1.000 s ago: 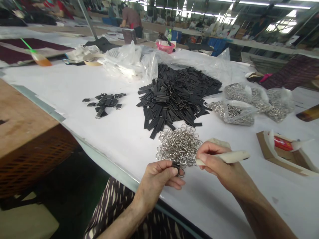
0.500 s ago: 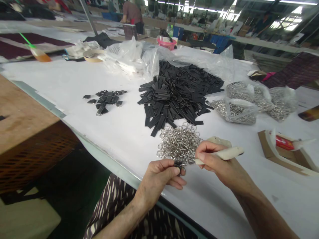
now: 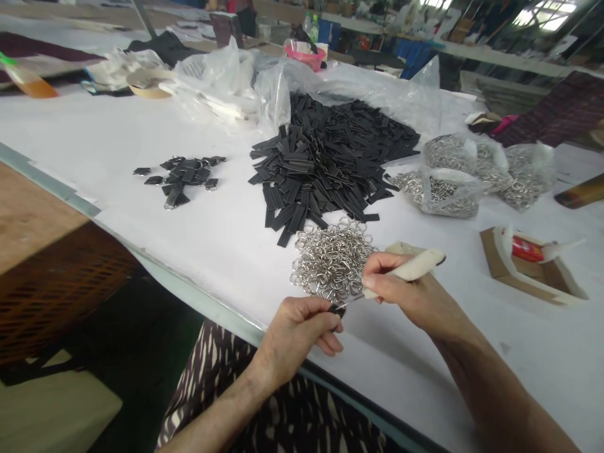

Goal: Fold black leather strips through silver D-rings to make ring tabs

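Observation:
My left hand (image 3: 306, 324) pinches a small black strap piece (image 3: 336, 310) between thumb and forefinger, just over the table's near edge. My right hand (image 3: 401, 283), closed like on a pen, holds a tool with a cream-coloured handle (image 3: 419, 265) and a thin metal shaft. The shaft's tip meets the black piece; its exact shape is too small to tell. Right behind both hands lies a heap of silver metal rings (image 3: 333, 258). Beyond it spreads a large pile of black strap strips (image 3: 325, 157). Several folded black pieces with rings (image 3: 182, 176) lie to the left.
Clear plastic bags of metal rings (image 3: 448, 192) stand at the right. In front of them is an open cardboard box (image 3: 528, 283) with a red packet. Crumpled plastic sheeting (image 3: 226, 82) and a pink basket (image 3: 306, 56) are at the back. An orange crate (image 3: 61, 296) stands lower left.
The view has shifted, so the things on the table appear slightly higher and further left. The tool's handle has drawn back a little, and its thin metal shaft now shows against the black piece.

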{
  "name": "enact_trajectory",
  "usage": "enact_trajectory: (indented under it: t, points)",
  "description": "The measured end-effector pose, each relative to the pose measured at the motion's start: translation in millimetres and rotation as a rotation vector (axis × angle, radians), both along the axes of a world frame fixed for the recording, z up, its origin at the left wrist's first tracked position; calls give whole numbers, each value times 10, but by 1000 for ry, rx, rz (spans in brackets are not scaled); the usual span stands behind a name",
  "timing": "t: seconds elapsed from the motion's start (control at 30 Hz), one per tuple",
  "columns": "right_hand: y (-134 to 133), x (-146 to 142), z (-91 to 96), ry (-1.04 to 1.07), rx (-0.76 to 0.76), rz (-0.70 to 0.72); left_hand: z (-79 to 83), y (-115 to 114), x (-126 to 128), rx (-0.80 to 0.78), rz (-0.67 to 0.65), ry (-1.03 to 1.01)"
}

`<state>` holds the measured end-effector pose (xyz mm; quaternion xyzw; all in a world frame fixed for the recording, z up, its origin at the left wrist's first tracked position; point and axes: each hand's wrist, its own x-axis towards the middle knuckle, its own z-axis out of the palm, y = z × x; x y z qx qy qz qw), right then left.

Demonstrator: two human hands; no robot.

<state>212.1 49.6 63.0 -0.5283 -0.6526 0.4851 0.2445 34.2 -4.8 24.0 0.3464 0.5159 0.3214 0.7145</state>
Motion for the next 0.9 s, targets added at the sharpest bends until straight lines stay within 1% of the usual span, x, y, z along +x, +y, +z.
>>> enact_trajectory:
  t: [0.1, 0.2, 0.33, 0.5, 0.67, 0.8, 0.9]
  points:
    - [15, 80, -4, 133, 10, -127, -36, -3, -4, -14, -2, -36]
    - [27, 150, 7, 208, 10, -179, -70, -5, -9, -24, 7, -59]
    - [7, 147, 18, 264, 8, -191, -102, -3, -31, -3, 30, -74]
    - [-40, 105, 13, 294, 16, -218, -150, -15, -84, 101, 99, -81]
    - [-60, 100, 20, 268, 20, -216, -158, -26, -113, 148, 118, -39]
    - [-77, 94, 19, 257, 38, -215, -144, -25, -124, 170, 152, -47]
    - [-90, 89, 4, 257, 54, -243, -153, -31, -133, 182, 192, -10]
